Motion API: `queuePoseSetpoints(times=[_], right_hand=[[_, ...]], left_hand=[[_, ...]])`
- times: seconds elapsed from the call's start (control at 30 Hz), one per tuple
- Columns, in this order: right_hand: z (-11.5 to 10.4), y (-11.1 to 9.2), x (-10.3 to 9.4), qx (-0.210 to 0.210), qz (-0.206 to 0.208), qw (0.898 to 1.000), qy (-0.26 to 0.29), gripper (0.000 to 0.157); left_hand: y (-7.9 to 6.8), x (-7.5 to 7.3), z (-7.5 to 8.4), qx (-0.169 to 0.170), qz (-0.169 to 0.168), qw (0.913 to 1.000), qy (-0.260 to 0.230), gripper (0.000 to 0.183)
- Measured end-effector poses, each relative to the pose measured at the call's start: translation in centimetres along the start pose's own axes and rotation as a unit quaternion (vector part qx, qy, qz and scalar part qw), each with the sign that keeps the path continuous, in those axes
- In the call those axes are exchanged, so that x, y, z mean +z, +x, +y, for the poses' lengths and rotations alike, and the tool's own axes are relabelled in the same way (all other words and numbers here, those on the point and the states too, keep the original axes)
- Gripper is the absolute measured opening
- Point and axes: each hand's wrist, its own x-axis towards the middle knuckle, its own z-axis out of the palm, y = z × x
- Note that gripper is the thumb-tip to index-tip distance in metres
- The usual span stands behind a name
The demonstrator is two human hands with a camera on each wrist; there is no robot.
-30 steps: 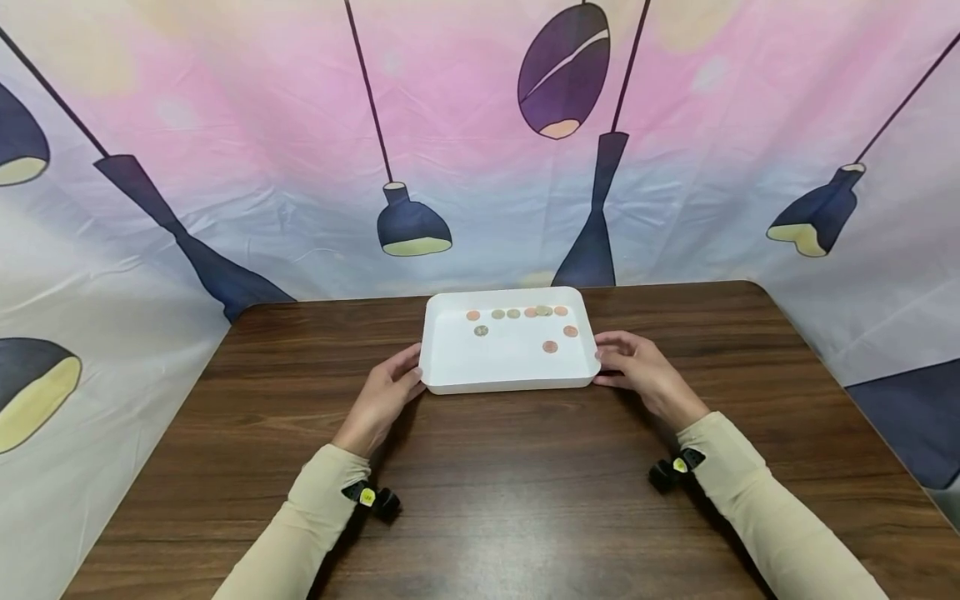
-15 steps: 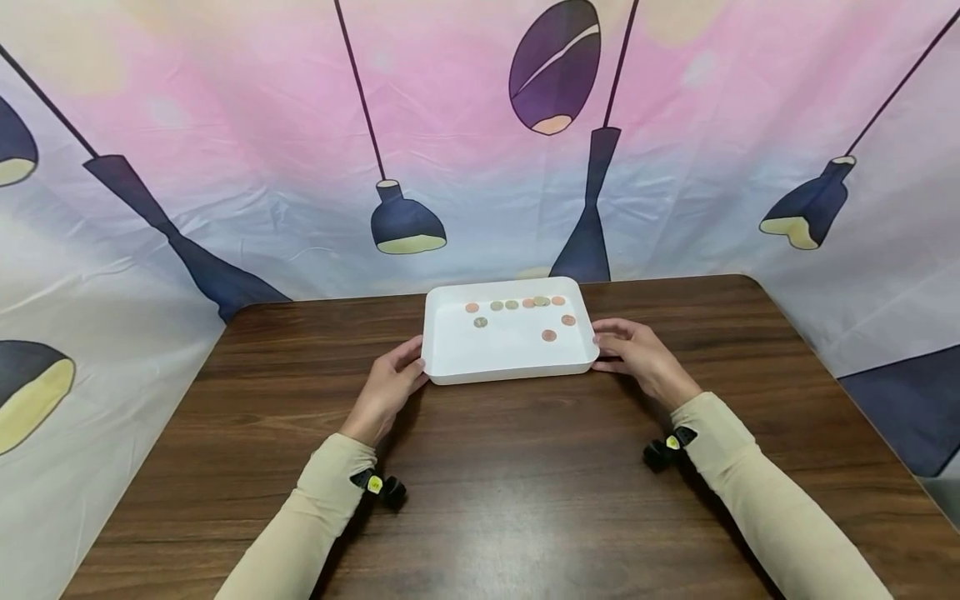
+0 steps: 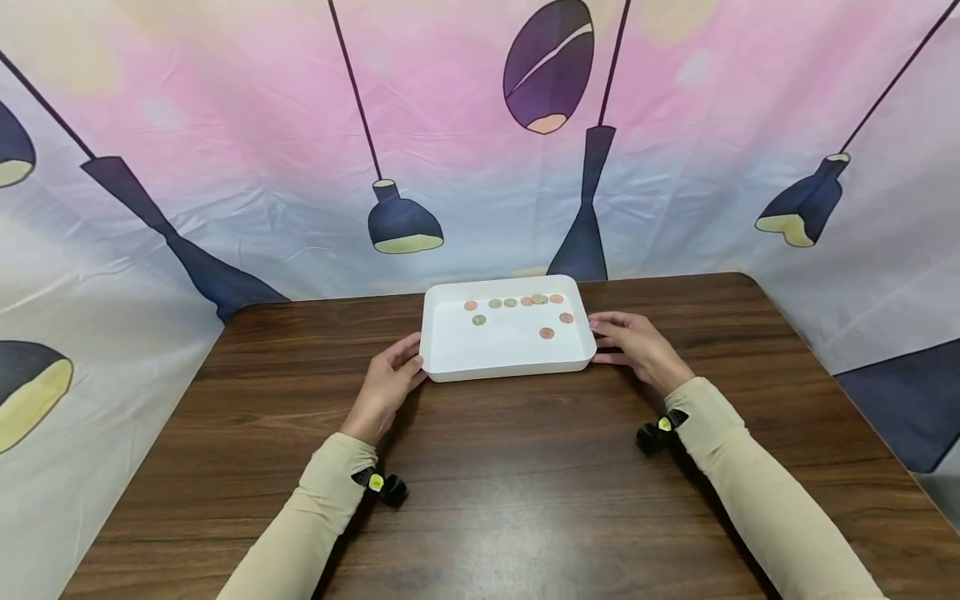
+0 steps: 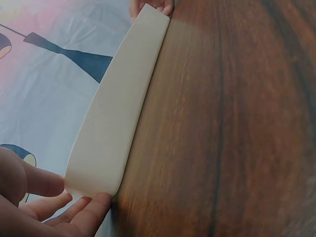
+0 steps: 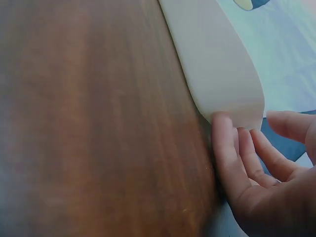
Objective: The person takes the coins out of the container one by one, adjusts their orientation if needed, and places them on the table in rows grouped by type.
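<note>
A shallow white tray [image 3: 495,358] rests near the far edge of the wooden table, with several copper-coloured and dull silvery coins [image 3: 547,333] lying in it, most toward its back side. My left hand [image 3: 382,387] grips the tray's left end. In the left wrist view its thumb [image 4: 47,182] is at the upper rim while the fingers [image 4: 101,202] press the lower wall. At the opposite end is my right hand [image 3: 641,346]. Its fingertips [image 5: 222,121] touch the tray's outer wall, and the thumb [image 5: 289,123] stands a little apart from the rim.
Dark brown wood grain covers the table [image 3: 480,500]. Behind it hangs a printed cloth [image 3: 300,125] with lamp shapes, close past the tray's far side. Each sleeved wrist carries a small black camera [image 3: 393,491].
The whole head view has shifted slightly, moving the tray and table up a little. My right thumb and fingers have shifted slightly along the tray's right end. The coins keep their arrangement.
</note>
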Motion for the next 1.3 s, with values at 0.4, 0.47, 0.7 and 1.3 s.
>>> queuePoseSetpoints(times=[0.4,0.47,0.7,1.3], right_hand=[[0.1,1.7,-0.5,0.012,-0.012,1.0,-0.014,0.057],[0.2,1.7,-0.9,0.01,-0.03,0.999,-0.006,0.058],[0.2,1.0,-1.4,-0.014,-0.07,0.997,0.013,0.058],[0.4,0.5,-0.7,0.012,-0.042,0.999,0.01,0.057]], left_hand=[[0.1,-0.3,0.2,0.007,-0.009,0.9993,0.034,0.051],[0.1,-0.3,0.3,0.007,-0.012,0.9991,0.04,0.051],[0.1,0.0,0.5,0.007,-0.014,0.9995,0.028,0.051],[0.5,1.1,3.7,0.125,0.036,0.9668,0.22,0.042]])
